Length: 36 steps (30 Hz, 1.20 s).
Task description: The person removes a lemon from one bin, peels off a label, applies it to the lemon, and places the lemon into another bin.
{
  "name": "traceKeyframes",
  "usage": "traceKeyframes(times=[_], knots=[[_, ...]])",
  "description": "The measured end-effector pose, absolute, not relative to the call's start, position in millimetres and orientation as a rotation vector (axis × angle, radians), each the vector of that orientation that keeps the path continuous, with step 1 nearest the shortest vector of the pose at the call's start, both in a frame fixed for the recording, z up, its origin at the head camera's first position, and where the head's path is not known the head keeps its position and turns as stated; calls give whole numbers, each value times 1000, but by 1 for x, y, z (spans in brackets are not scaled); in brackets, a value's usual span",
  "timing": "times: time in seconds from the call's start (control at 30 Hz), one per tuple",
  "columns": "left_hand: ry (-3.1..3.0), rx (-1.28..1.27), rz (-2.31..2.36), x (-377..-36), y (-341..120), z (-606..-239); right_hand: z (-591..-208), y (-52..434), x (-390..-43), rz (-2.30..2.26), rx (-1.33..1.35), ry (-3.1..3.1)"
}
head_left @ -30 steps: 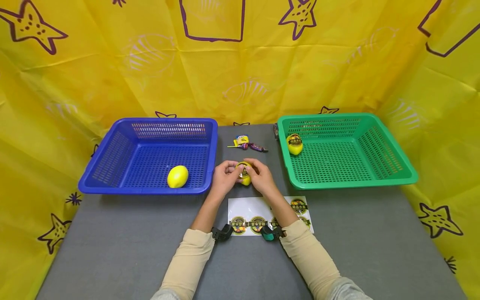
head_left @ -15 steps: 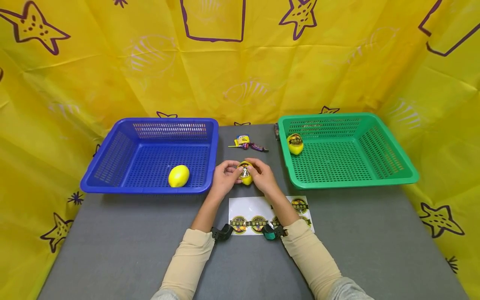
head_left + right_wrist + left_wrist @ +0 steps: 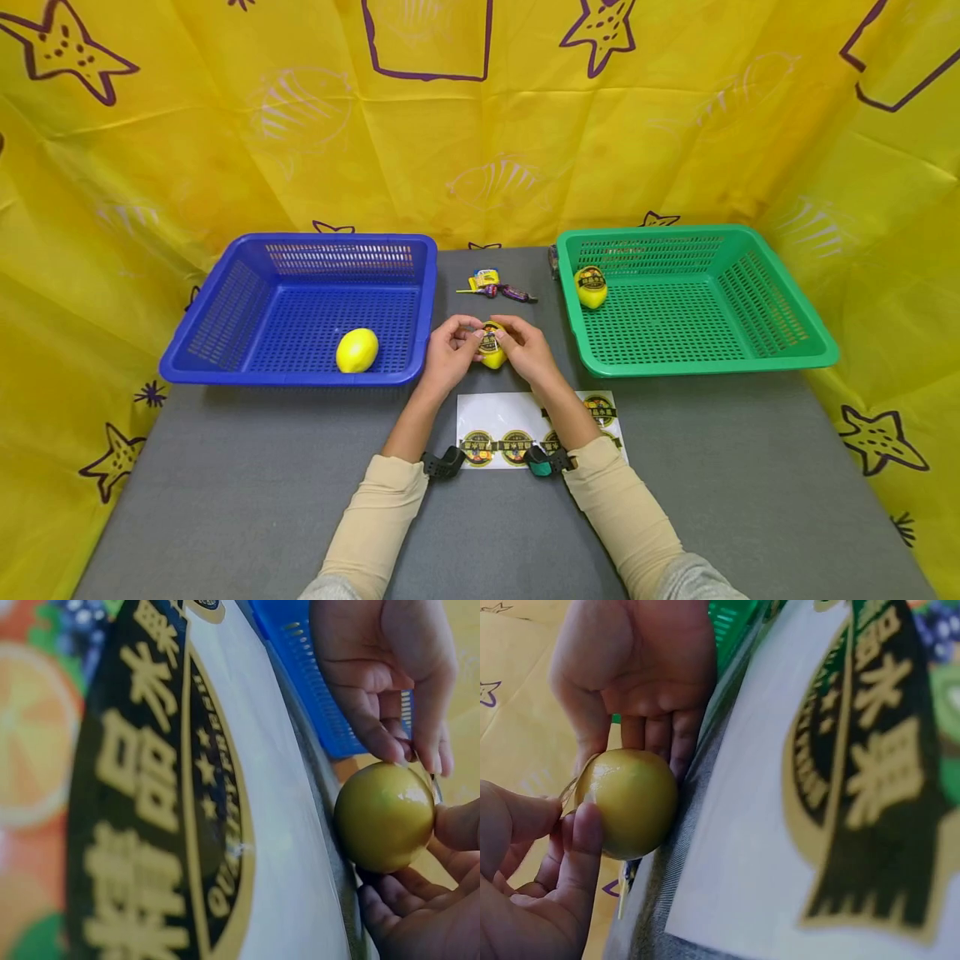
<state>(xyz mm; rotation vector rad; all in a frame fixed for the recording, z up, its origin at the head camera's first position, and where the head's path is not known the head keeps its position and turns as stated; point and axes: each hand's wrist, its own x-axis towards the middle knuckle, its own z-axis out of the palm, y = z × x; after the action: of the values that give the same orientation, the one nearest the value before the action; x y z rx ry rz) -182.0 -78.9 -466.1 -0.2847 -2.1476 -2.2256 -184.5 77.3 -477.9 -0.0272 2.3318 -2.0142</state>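
In the head view, a lemon is held between both hands at mid-table, with a round black-and-gold sticker on its top face. My left hand pinches the sticker's edge between thumb and fingers; the left wrist view shows that edge standing off the peel. My right hand holds the lemon, fingers beneath it and thumb on the sticker side, as the right wrist view shows. Below the hands lies a white sheet with several such stickers, partly hidden by my right forearm.
At left, a blue basket contains a plain lemon. A green basket at right contains a lemon with a sticker. Beyond the hands lie a yellow-wrapped candy, a lollipop and a purple-wrapped candy.
The hands stay in place around the lemon, thumbs shifting slightly. The shine on the sticker half a second ago has faded and its lettering shows again.
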Motion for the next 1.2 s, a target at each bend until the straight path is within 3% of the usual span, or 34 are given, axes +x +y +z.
traceKeyframes(times=[0.33, 0.43, 0.7, 1.2], knots=[[-2243, -328, -2199, -171, -82, -441, -479, 78, -186, -2030, -10, 2285], [-2248, -259, -2256, -173, -83, -443, -480, 78, -186, -2037, -25, 2280], [-2177, -48, -2407, -187, -85, -474, -437, 74, -167, -1985, -6, 2289], [-2117, -6, -2453, -187, -81, -478, -479, 83, -186, -2016, 22, 2263]])
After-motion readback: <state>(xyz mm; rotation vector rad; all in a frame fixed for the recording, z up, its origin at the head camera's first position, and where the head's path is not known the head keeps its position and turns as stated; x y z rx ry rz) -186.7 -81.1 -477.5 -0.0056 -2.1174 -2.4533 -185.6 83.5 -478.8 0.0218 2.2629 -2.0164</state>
